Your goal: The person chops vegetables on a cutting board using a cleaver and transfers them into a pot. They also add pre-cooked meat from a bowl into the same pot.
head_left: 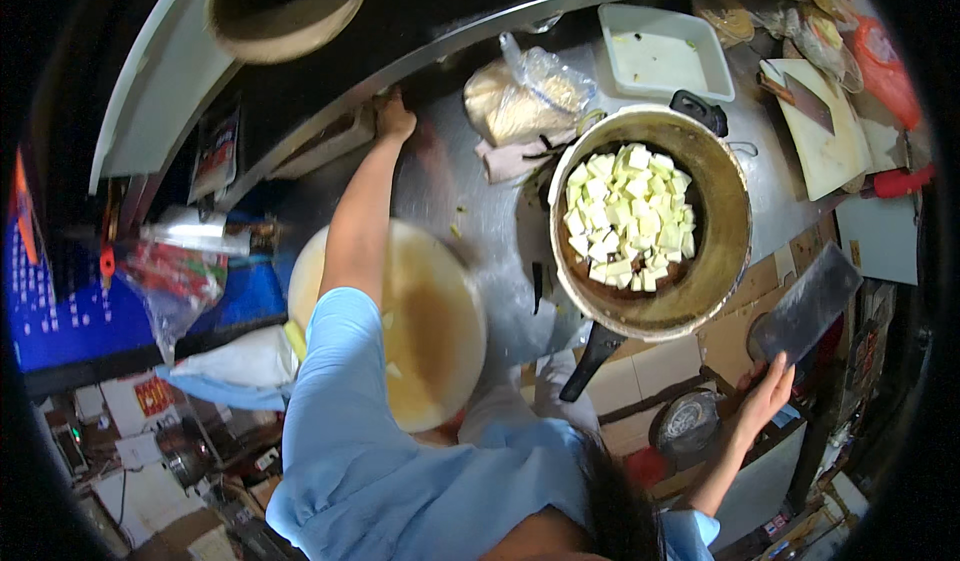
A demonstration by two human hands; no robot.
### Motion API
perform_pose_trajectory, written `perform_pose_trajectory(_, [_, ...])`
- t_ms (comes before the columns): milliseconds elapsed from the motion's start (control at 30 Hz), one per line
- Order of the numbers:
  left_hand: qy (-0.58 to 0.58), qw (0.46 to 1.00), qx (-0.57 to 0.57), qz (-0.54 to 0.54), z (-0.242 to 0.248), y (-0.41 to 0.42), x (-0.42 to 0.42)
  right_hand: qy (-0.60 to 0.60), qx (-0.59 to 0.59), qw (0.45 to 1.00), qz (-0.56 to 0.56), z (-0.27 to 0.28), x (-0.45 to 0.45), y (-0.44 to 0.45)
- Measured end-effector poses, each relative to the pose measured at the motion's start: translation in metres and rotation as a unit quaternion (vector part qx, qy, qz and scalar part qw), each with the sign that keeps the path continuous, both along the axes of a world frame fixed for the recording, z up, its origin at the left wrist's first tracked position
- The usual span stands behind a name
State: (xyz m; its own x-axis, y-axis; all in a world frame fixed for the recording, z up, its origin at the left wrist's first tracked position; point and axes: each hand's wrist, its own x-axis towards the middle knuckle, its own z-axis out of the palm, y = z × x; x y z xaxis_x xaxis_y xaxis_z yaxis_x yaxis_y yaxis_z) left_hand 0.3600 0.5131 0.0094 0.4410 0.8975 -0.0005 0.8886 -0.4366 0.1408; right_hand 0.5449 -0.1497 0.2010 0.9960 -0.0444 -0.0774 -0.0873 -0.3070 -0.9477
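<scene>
My right hand (769, 394) grips a Chinese cleaver (810, 306), its broad dark blade pointing up and away over the floor at the right. My left hand (395, 117) reaches to the back of the steel counter (431, 186), at the end of a long pale object (326, 143) under the shelf edge; its fingers are partly hidden. Between my arms, a large pressure cooker pot (724, 261) without a lid holds many pale green-white vegetable cubes (630, 212). Beneath my left arm lies a round cutting board (442, 321), stained wet, with a few small scraps on it.
Behind the pot are a clear bag of pale food (536, 92), a pinkish cloth (514, 160) and a white plastic tub (660, 55). A knife (814, 103) rests on a white cutting board (821, 137) at right. The pot's black handle (592, 362) juts over the counter's front edge.
</scene>
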Motion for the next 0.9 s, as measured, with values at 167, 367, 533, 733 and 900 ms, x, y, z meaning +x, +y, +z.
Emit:
perform_pose_trajectory(167, [0.095,0.988,0.028,0.122,-0.009,0.071,0.033,-0.043,-0.089,0.995,0.017,-0.010,-0.010,-0.041])
perform_pose_trajectory(367, [0.072,0.985,-0.040,0.153,-0.043,0.122,0.021,-0.044,-0.132,0.990,-0.017,-0.041,-0.013,-0.079])
perform_pose_trajectory(533, [0.044,0.987,-0.053,0.144,-0.056,0.127,0.020,0.007,-0.063,0.997,-0.049,-0.024,-0.016,-0.040])
perform_pose_trajectory(733, [-0.057,0.989,-0.054,0.127,-0.082,0.101,-0.007,0.040,0.002,0.998,-0.054,-0.012,-0.016,-0.015])
perform_pose_trajectory(900, [-0.016,0.994,0.085,0.061,-0.060,0.066,-0.017,0.048,0.063,0.994,-0.078,0.000,-0.021,-0.011])
